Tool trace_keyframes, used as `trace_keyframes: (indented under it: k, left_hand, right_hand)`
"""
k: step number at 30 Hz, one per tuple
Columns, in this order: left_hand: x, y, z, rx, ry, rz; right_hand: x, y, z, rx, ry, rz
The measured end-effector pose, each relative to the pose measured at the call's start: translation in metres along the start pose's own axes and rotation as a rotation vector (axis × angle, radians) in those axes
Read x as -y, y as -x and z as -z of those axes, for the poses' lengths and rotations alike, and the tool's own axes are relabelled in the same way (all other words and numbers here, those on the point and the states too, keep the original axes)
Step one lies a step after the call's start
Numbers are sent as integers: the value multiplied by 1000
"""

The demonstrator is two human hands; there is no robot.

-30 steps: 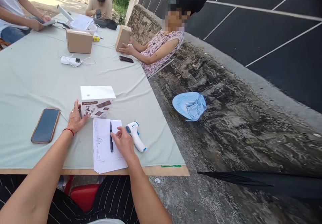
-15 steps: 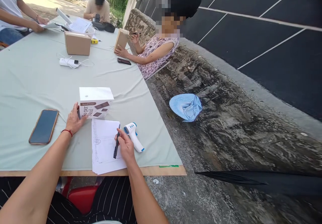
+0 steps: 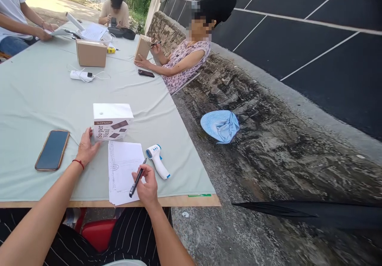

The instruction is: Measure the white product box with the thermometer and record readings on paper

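Observation:
A white "Su-per Meal" box stands on the tablecloth in front of me, with brown bar pictures on its side. My left hand lies at its lower left edge, fingers stretched along the side and thumb apart, not wrapped round it. Between the fingers of my right hand is a black pen, tilted above the printed papers. Those sheets lie in a stack just in front of the box. To the right of them rests a white and blue infrared thermometer.
A smartphone lies at left on the table. Farther back are a brown carton, a white device with a cable and a second phone. Several people sit around; one holds a box and pen. A blue hat is off the right side.
My right hand has drawn back toward me, tilting the pen differently. My left thumb has slid down off the box's front. The box looks nearly unmoved.

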State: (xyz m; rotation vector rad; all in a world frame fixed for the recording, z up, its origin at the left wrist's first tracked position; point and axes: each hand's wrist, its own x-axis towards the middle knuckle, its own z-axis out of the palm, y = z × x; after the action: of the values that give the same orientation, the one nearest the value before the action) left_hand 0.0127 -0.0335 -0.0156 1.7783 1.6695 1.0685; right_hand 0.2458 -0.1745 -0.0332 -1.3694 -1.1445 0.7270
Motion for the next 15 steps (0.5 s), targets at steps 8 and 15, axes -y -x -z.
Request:
trace_keyframes:
  k: [8, 15]
  left_hand:
    - [-39, 117, -9, 99, -230, -313]
    - [-61, 156, -11, 206, -401, -400]
  right_hand:
    - [16, -1, 5, -51, -142, -42]
    - [11, -3, -10, 28, -77, -193]
